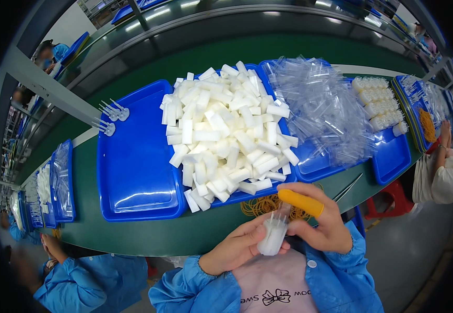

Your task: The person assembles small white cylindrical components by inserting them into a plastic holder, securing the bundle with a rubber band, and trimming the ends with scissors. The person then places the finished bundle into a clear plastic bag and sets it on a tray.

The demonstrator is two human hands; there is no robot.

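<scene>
Position of the part: the translucent cup-shaped part is between the two hands, in front of the torso and near the close edge of the green counter. A clear neck projects from its upper end.

State of the fingers: those of the left hand are curled around the cup-shaped part and grasp it. The right hand is at the clear neck, with the yellow finger cot over its upper end and the thumb alongside. Whether the right fingers pinch the neck or only touch it cannot be told.

Possible faults:
- Drop. The part appears to be beyond the counter edge; a loose left grip could let it fall toward the lap or floor.
- Deformation. The wall looks thin; excessive squeeze could dent it.
- Misalignment. Uneven pressure from the right index finger could tilt the neck.
- Entanglement. The rubber bands lie just beyond the hands; a low reach could drag them along.
- Spillage. The white blocks are heaped above the tray rim; a knock could send loose ones onto the counter.
</scene>
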